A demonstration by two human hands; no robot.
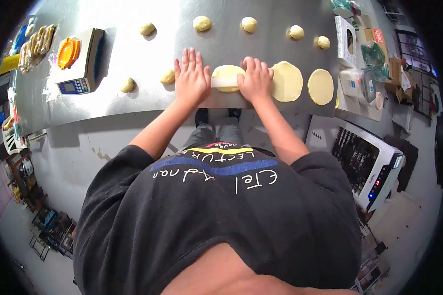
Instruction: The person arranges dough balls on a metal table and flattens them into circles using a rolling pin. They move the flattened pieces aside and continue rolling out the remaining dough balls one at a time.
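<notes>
A white rolling pin lies across a partly flattened dough disc near the table's front edge. At the pin's left end my left hand rests with its fingers stretched out. My right hand has its fingers curled at the other end of the pin. Right of it are a flat dough round and a second one. A dough ball is just left of my left hand, and another ball sits farther left.
Several dough balls form a row at the back of the metal table. On the left stands a scale carrying orange molds, near bagged food. Plastic containers and a white box are at the right.
</notes>
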